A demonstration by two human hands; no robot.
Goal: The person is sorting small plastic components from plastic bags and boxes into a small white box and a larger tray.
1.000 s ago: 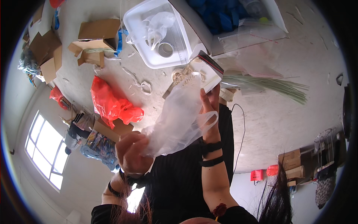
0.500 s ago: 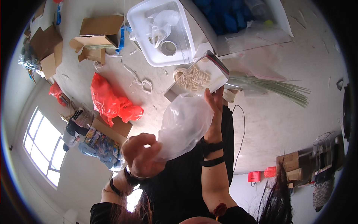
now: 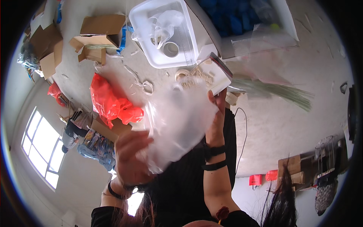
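A clear plastic bag (image 3: 181, 125) is spread out in front of my body, blurred by motion. My left hand (image 3: 132, 159), also smeared, is at its lower left end, with the plastic between fingers and thumb. My right hand (image 3: 217, 109) grips the near corner of an open box (image 3: 221, 77), thumb on the near side and the other fingers mostly hidden beneath. Small pale wooden pegs (image 3: 204, 77) lie in that box. The bag's upper part covers some of them, and its right edge lies against my right hand.
Beyond the box is a white plastic tub (image 3: 193, 41) holding clear plastic and a roll. A large box of blue items (image 3: 234, 19) stands farther right. Thin pale green rods (image 3: 280, 90) lie at right, a red plastic bag (image 3: 109, 102) at left. Another person (image 3: 72, 138) bends near the window.
My left hand has moved left and slightly down, and the bag has spread wider with it, covering more of the pegs. My right hand and the box stay nearly in place.
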